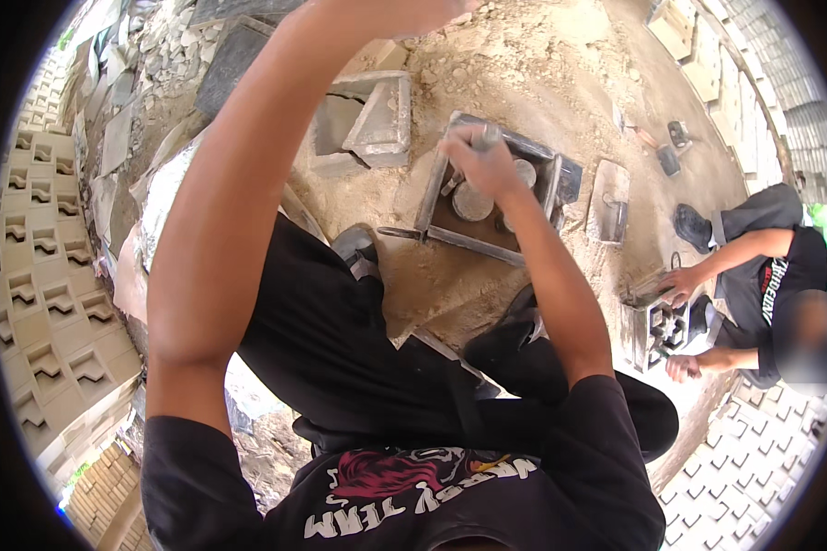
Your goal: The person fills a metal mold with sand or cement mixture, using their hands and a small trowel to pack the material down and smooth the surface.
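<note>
I take this for a rough outdoor-looking workshop for making blocks, judging by the open box frame [473, 248] set on sandy ground [551, 55]. Well left of that frame I see rows of pale blocks with zigzag slots [60, 266]; beyond it to the left lies broken rubble [170, 69], and to its right a co-worker [781, 248] has both hands at a gridded mould [652, 338]

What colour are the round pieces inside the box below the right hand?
The round pieces look pale, dusty grey; the head view shows them best.
</note>
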Action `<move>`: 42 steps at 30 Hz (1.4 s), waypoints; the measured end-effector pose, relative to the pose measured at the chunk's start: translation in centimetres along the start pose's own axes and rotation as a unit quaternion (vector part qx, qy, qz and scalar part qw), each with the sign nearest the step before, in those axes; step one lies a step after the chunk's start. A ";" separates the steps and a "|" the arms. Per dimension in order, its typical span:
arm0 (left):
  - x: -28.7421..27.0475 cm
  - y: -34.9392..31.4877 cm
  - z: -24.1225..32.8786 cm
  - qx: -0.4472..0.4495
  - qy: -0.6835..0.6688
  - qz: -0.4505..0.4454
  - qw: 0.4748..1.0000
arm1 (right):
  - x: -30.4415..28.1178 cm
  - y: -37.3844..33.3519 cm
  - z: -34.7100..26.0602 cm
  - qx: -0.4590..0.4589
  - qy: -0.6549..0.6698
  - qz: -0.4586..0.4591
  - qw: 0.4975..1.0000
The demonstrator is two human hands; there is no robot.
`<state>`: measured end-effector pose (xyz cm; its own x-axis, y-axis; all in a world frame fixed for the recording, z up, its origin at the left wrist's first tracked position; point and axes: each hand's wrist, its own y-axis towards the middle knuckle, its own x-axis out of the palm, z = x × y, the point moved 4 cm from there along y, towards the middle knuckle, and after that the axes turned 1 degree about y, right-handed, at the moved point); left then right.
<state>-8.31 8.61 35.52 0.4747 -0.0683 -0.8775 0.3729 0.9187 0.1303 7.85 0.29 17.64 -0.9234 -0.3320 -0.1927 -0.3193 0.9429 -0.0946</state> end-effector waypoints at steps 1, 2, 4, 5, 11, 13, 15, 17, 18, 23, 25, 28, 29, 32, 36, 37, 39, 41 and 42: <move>0.4 0.3 0.1 0.009 -0.003 -0.011 1.000 | -0.9 -0.3 0.3 0.006 0.017 0.049 0.999; 1.2 0.6 0.4 0.010 0.017 -0.038 0.999 | -2.0 -0.5 0.5 0.011 0.033 0.099 0.994; 1.7 0.5 0.7 -0.005 0.069 -0.082 0.994 | -2.6 -0.8 0.0 -0.005 0.028 0.135 0.990; 2.2 -0.2 1.4 0.008 0.057 -0.118 0.991 | -3.2 -1.1 1.2 -0.018 0.001 0.132 0.991; 4.4 -2.5 4.3 0.101 0.103 -0.249 0.958 | -6.8 -1.9 -0.7 0.009 0.066 0.202 0.977; 5.2 -2.0 3.9 0.089 0.123 -0.255 0.955 | -6.7 -3.4 0.7 -0.009 0.037 0.269 0.962; 5.9 -1.0 4.2 0.114 0.104 -0.247 0.957 | -7.3 -4.2 3.6 -0.071 0.013 0.281 0.957; 6.2 -0.9 4.0 0.110 0.098 -0.253 0.956 | -7.1 -4.6 2.1 -0.026 0.076 0.355 0.932; 6.1 -0.9 4.2 0.105 0.100 -0.257 0.955 | -6.9 -5.2 1.1 -0.033 0.103 0.379 0.919; 7.3 -0.8 5.4 0.101 0.115 -0.266 0.952 | -7.6 -5.9 2.4 0.014 -0.105 0.334 0.937; 7.7 -0.2 5.7 0.094 0.117 -0.282 0.948 | -9.6 -5.7 2.3 0.029 -0.004 0.305 0.952; 7.8 -0.1 6.1 0.105 0.138 -0.258 0.950 | -9.8 -7.8 3.3 0.007 0.046 0.294 0.955; 7.8 0.1 6.6 0.113 0.130 -0.256 0.951 | -10.5 -8.3 4.6 0.024 0.004 0.267 0.963; 7.6 -0.3 7.1 0.114 0.120 -0.266 0.950 | -10.3 -9.3 3.2 0.070 -0.082 0.248 0.963; 7.9 -0.7 9.4 0.150 0.115 -0.296 0.936 | -10.9 -10.9 3.9 -0.026 0.009 0.240 0.970; 8.3 -1.0 9.8 0.163 0.117 -0.301 0.932 | -10.2 -10.5 3.8 -0.064 0.005 0.262 0.963; 8.9 -1.2 10.4 0.148 0.139 -0.319 0.926 | -11.6 -10.8 4.3 0.128 -0.139 0.180 0.965; 9.8 -2.2 9.8 0.132 0.166 -0.322 0.923 | -11.1 -10.7 1.9 0.071 -0.080 0.259 0.960; 10.7 -2.4 9.6 0.136 0.176 -0.314 0.923 | -10.9 -10.9 1.4 0.046 -0.052 0.299 0.952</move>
<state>3.56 1.89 30.24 -0.1742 -0.3789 -0.9089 0.6950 0.6065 -0.3861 21.68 -6.39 19.40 -0.9062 0.2583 -0.3348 0.2815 0.9593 -0.0218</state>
